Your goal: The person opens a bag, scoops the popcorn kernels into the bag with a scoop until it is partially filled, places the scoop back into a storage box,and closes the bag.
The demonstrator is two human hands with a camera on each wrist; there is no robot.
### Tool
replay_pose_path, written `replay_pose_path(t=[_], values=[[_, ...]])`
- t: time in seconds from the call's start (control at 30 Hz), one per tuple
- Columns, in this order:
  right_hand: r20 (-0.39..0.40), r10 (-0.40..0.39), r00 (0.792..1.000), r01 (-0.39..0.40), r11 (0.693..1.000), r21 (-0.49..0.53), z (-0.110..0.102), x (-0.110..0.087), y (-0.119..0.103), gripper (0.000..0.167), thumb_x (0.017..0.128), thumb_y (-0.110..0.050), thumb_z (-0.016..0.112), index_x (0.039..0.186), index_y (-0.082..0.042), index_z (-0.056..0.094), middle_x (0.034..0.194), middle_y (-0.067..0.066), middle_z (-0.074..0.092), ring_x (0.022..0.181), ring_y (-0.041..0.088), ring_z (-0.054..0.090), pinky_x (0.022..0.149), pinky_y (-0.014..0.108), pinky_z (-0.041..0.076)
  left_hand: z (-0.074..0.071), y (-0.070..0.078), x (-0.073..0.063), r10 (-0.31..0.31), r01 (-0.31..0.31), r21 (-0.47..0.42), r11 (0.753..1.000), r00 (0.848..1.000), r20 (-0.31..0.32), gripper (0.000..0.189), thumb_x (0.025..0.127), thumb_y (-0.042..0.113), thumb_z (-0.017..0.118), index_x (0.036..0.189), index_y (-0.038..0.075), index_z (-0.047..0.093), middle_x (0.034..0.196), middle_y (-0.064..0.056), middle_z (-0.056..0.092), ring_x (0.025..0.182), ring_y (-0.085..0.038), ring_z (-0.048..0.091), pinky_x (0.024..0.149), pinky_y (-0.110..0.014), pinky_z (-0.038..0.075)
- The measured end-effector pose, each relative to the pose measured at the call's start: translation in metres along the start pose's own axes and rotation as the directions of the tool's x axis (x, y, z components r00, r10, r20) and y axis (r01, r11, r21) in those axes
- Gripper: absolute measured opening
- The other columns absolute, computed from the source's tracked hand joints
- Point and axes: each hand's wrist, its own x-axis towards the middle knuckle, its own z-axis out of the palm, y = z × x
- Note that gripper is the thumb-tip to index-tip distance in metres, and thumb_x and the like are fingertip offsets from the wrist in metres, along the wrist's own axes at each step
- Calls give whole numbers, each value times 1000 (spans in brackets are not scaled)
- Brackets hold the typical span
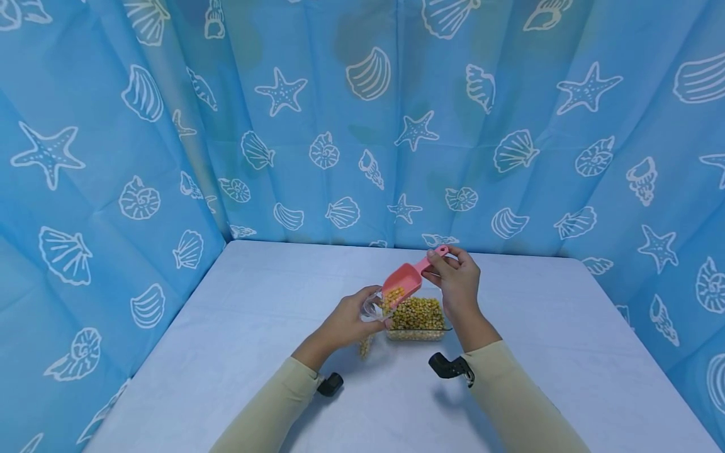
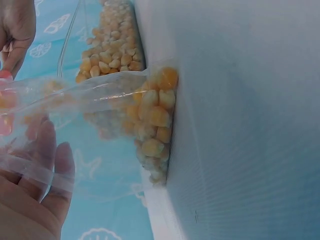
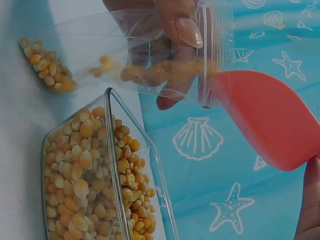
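My left hand (image 1: 347, 321) holds a clear plastic zip bag (image 3: 145, 30) by its mouth, thumb on the near side and fingers behind it in the right wrist view. Corn kernels (image 2: 155, 120) fill the bag's bottom corner, which stands on the table. In my right hand (image 1: 460, 286) is the handle of a pink scoop (image 1: 406, 278), tilted down to the left with its lip at the bag's opening. Kernels lie on the scoop's front, and blurred ones fall inside the bag. Beside the bag stands a glass container (image 3: 116, 170) heaped with corn kernels (image 1: 419, 313).
A white-covered table (image 1: 272, 283) carries everything. Blue curtains (image 1: 317, 113) printed with white shells and starfish hang behind it and at both sides. Black wrist mounts (image 1: 447, 366) sit at both sleeve cuffs.
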Motion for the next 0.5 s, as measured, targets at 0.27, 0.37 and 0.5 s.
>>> replay_pose_path(t=[0.27,0.37,0.5], values=[[9,-1,1000,1,1000,-12,0,0,-1,50,87,-26,75,125,-4,53,101,18,65,81,22,71,73,33,56,0,1,0,10,-10,-11,1000,1000,-9,77,83,44,75,145,13,42,114,3,64,107,-16,58,92,-45,47],[14,-1,1000,1,1000,-17,1,0,-2,50,87,-25,74,126,-3,52,101,17,66,81,22,71,74,33,56,0,1,0,17,-18,-15,1000,1000,-12,76,83,42,75,145,12,43,111,4,64,103,-14,58,90,-45,48],[27,-20,999,21,999,-34,2,-1,-4,51,88,-26,73,128,-3,51,103,17,65,83,22,71,74,33,56,-1,1,0,26,-26,-26,999,999,-22,74,83,40,75,145,13,43,110,7,64,99,-12,58,86,-42,49]])
